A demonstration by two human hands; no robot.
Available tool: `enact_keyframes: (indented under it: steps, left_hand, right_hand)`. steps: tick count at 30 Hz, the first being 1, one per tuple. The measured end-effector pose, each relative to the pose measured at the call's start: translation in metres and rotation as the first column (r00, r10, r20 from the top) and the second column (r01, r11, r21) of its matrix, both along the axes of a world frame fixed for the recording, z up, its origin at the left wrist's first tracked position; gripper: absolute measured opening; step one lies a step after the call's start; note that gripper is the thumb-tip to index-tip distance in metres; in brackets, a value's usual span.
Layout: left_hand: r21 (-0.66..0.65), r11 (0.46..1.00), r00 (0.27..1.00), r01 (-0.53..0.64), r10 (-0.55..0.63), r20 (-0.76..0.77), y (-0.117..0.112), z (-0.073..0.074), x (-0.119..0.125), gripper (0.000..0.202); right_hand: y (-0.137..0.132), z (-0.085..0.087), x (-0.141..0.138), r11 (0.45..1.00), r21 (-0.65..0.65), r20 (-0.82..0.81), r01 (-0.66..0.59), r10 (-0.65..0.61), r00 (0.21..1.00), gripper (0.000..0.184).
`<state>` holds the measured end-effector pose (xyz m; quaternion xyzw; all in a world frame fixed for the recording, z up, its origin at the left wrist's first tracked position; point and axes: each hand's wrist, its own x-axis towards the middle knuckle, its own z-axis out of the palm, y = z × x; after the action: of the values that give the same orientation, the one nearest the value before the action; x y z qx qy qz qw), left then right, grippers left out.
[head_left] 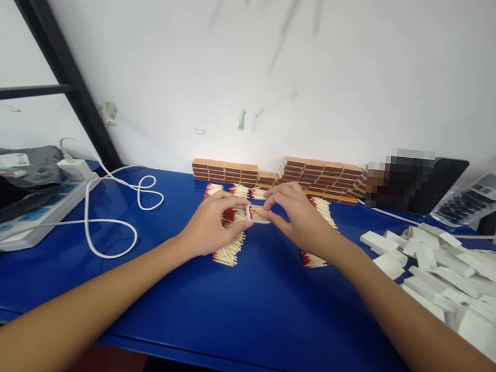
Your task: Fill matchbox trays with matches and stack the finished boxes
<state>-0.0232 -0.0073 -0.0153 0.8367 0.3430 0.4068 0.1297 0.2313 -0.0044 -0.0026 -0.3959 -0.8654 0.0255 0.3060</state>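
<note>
Between my two hands is a small white matchbox tray (pixel 257 220) with red-tipped matches lying in it. My left hand (pixel 213 223) grips the tray's left end between thumb and fingers. At the tray's right end, the bent fingers of my right hand (pixel 291 212) pinch over the matches; whether they hold the tray's edge or match ends I cannot tell. Loose matches (pixel 226 256) lie in a pile under and beside my left hand. Another pile of matches (pixel 314 261) is partly covered by my right hand and forearm. Smaller match bunches (pixel 239 191) lie just behind the hands.
Brown matchboxes (pixel 225 172) stand stacked along the wall, with a taller stack (pixel 319 175) to the right. White empty trays (pixel 450 270) are heaped at right, near a black phone (pixel 443 184). A power strip (pixel 36 221) and white cable (pixel 108 221) occupy the blue table's (pixel 226 318) left side.
</note>
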Motion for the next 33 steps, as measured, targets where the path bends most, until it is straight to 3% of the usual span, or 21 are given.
enact_keyframes:
  steps: [13,18,20,24,28,33]
  left_hand:
    - [0.009,1.0,1.0,-0.004,0.004,-0.001,-0.001,0.001,0.001,0.029]
    - [0.008,0.984,0.983,-0.18,0.179,0.036,0.001,0.004,0.0,0.025]
    - [-0.003,0.971,0.969,-0.24,0.24,0.058,0.002,0.006,-0.001,0.023]
    - [0.001,0.972,0.971,-0.234,0.233,0.059,0.002,0.006,0.0,0.026]
    - [0.011,0.977,0.976,-0.214,0.214,0.04,0.002,0.002,0.001,0.027]
    - [0.019,0.974,0.973,-0.225,0.224,0.051,0.003,0.003,0.0,0.025]
  right_hand:
    - [-0.002,0.002,-0.004,0.997,0.057,-0.059,-0.046,0.049,0.997,0.015]
    - [0.013,0.002,0.013,0.991,0.055,-0.129,0.121,-0.113,0.985,0.02]
    - [0.02,-0.003,0.021,0.976,0.023,-0.084,0.217,-0.215,0.973,0.021]
    - [0.028,-0.02,0.025,0.95,-0.009,0.05,0.313,-0.312,0.949,0.022]
    - [0.03,-0.03,0.018,0.956,-0.041,0.15,0.289,-0.281,0.948,0.015]
    - [0.04,-0.03,0.009,0.967,-0.038,0.206,0.251,-0.239,0.949,0.015]
